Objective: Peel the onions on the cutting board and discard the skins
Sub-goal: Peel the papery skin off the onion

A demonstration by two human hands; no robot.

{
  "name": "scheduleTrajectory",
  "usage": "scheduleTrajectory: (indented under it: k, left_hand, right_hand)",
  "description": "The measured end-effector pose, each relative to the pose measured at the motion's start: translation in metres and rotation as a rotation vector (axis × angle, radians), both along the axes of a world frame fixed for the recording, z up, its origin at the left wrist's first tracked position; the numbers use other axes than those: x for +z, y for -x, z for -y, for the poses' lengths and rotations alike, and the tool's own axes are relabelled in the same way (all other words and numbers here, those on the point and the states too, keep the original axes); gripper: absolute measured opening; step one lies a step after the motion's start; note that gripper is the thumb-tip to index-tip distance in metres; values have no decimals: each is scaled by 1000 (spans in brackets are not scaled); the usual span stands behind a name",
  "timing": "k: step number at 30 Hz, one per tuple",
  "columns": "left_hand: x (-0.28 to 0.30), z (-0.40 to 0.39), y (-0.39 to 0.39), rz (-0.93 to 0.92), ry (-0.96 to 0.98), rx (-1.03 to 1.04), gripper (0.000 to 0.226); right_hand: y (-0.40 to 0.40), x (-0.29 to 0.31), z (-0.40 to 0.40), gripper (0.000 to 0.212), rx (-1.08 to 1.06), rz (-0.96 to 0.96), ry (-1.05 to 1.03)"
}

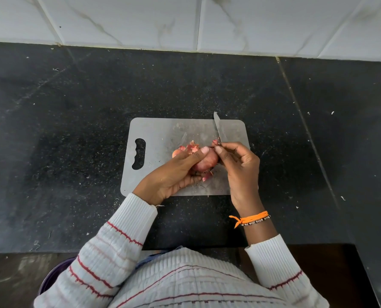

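Note:
A grey cutting board (162,132) lies on the black counter. My left hand (176,174) grips a pinkish-red onion (207,163) just above the board, thumb over its top. My right hand (240,165) holds a small knife (218,130) whose blade points away from me, and its thumb and forefinger pinch a strip of skin at the onion's right end. Loose skins (192,147) lie behind the onion, and another piece of skin (207,176) sits below it. A second small onion (175,152) peeks out behind my left fingers.
The black stone counter (74,130) surrounds the board, dotted with small scraps. A white tiled wall (185,21) runs along the back. A purple container (54,276) shows below the counter's front edge at my left, partly hidden by my sleeve.

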State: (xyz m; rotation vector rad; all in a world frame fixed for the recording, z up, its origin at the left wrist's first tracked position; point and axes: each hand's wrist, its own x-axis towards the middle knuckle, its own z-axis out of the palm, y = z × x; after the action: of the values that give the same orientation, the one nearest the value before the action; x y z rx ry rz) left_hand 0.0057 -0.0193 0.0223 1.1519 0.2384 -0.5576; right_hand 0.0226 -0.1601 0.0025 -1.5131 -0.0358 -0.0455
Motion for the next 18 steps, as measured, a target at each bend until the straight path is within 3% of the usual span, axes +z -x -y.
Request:
scheduleTrajectory:
  k: [4,8,11,14,18]
  left_hand:
    - [4,1,1,-31,12,28,17]
    - [1,2,0,-35,-5,86,52]
    - [1,1,0,-21,-51,92,46]
    - [-1,-2,0,-19,-71,69,40]
    - [-1,-4,0,-23,-39,37,44]
  right_hand:
    - [-2,-1,2,10,-88,13,20]
    - [-3,0,2,11,-135,5,-2]
    - [-3,-1,0,14,-172,16,28]
    - [-6,-5,2,16,-207,93,193]
    - [-14,-7,7,15,-253,162,322]
